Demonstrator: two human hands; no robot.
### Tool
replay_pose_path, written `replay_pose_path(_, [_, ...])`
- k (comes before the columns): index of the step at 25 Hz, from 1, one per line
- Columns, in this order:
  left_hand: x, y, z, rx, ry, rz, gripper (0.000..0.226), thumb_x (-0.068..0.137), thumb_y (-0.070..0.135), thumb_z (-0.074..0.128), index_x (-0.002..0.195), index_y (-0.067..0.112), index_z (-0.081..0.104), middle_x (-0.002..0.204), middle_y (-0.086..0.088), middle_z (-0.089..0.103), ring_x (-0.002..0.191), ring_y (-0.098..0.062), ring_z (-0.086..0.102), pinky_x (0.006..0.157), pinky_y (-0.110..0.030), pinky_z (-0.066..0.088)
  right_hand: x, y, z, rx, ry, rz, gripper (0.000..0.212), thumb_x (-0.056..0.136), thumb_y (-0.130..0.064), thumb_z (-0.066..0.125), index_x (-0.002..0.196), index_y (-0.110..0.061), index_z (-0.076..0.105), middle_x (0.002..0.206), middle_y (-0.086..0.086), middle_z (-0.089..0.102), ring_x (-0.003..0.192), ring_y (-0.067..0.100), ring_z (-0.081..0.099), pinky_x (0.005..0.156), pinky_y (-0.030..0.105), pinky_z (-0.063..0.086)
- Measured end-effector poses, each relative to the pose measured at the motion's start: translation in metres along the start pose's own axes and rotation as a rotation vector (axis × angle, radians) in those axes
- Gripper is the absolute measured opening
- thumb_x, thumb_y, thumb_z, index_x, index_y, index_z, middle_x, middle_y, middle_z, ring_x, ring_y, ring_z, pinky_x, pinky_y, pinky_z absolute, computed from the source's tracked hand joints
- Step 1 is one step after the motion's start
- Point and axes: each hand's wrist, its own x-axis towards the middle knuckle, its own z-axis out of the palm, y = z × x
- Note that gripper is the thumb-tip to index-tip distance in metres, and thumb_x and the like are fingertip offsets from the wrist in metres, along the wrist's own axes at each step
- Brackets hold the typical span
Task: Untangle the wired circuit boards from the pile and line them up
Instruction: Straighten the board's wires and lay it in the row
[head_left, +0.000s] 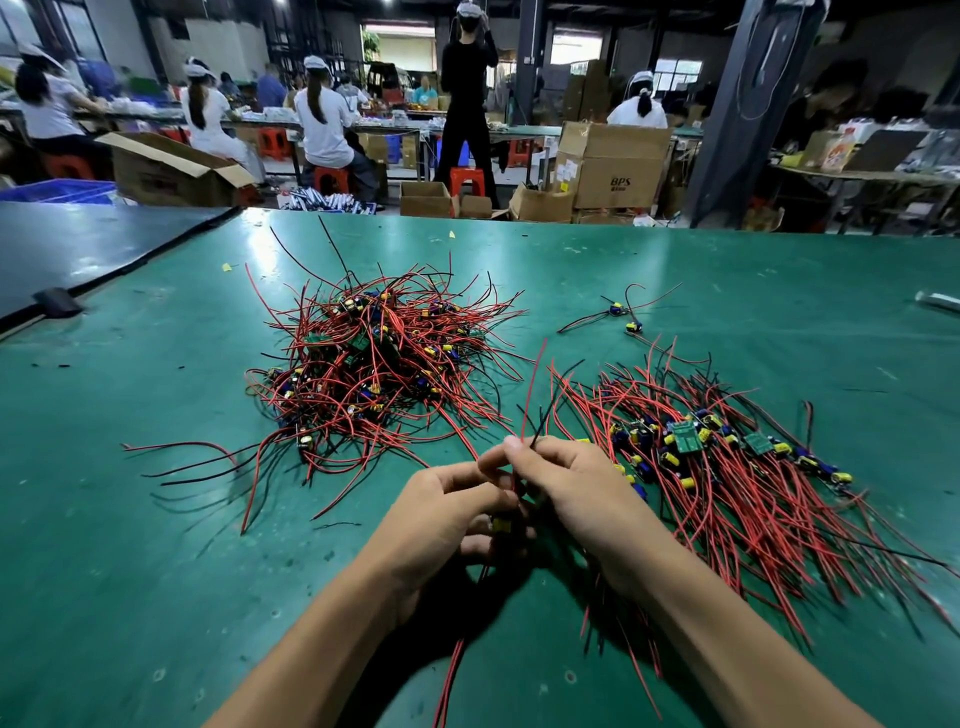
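Note:
A tangled pile of wired circuit boards (379, 369), with red and black leads, lies on the green table at centre left. To the right, a row of lined-up boards (727, 457) lies with wires fanned toward me. Between them my left hand (447, 514) and my right hand (566, 493) hold one wired board (503, 525) above the table. The left hand curls around its small yellow part. The right thumb and fingers pinch its red and black wires, which stick up past the fingertips and hang down below the hands.
Two loose wired boards (626, 317) lie beyond the row. A dark mat (78, 244) covers the far left of the green table (156, 519). A clear tube (937, 300) lies at the right edge. Cardboard boxes (613, 166) and several seated workers are beyond the table.

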Motion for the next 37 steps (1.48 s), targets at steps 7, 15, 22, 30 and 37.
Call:
replay_pose_path(7, [0.0, -0.002, 0.0, 0.013, 0.064, 0.147, 0.007, 0.084, 0.006, 0.07, 0.086, 0.002, 0.075, 0.078, -0.018, 0.07, 0.056, -0.02, 0.064, 0.048, -0.024, 0.053, 0.0, 0.008, 0.008, -0.282, 0.069, -0.13, 0.035, 0.095, -0.048, 0.06, 0.096, -0.018, 0.078, 0.097, -0.005, 0.072, 0.089, 0.007, 0.07, 0.077, 0.023, 0.055])
replay_pose_path(15, [-0.003, 0.006, 0.009, 0.074, 0.052, 0.148, 0.005, 0.087, -0.002, 0.064, 0.082, -0.003, 0.067, 0.072, -0.017, 0.069, 0.053, -0.024, 0.065, 0.048, -0.023, 0.052, 0.012, 0.003, -0.007, -0.149, 0.055, -0.021, 0.038, 0.104, -0.042, 0.048, 0.088, -0.03, 0.081, 0.077, -0.005, 0.072, 0.062, 0.004, 0.063, 0.057, 0.021, 0.048])
replay_pose_path(22, [-0.009, 0.006, 0.011, 0.08, -0.018, 0.089, 0.004, 0.085, 0.003, 0.067, 0.081, 0.002, 0.067, 0.073, -0.018, 0.069, 0.054, -0.023, 0.064, 0.047, -0.021, 0.047, 0.017, -0.007, -0.025, 0.601, 0.136, 0.143, 0.063, 0.104, -0.05, 0.038, 0.078, -0.013, 0.082, 0.066, -0.004, 0.058, 0.041, 0.006, 0.036, 0.041, 0.019, 0.032])
replay_pose_path(30, [-0.005, 0.003, 0.004, 0.033, 0.054, 0.069, 0.011, 0.087, 0.003, 0.065, 0.077, 0.003, 0.067, 0.071, -0.019, 0.067, 0.049, -0.023, 0.061, 0.044, -0.023, 0.049, 0.002, 0.009, 0.002, -0.013, 0.071, -0.022, 0.04, 0.092, -0.054, 0.062, 0.089, -0.018, 0.079, 0.066, 0.002, 0.066, 0.054, 0.015, 0.057, 0.057, 0.032, 0.051])
replay_pose_path(37, [-0.005, 0.004, 0.006, 0.039, -0.014, 0.047, 0.009, 0.086, 0.007, 0.066, 0.079, 0.004, 0.063, 0.069, -0.017, 0.065, 0.049, -0.022, 0.058, 0.046, -0.024, 0.048, 0.009, 0.003, -0.014, -0.374, 0.302, -0.156, 0.049, 0.097, -0.055, 0.051, 0.059, -0.034, 0.073, 0.065, -0.019, 0.067, 0.062, 0.002, 0.059, 0.062, 0.023, 0.04])
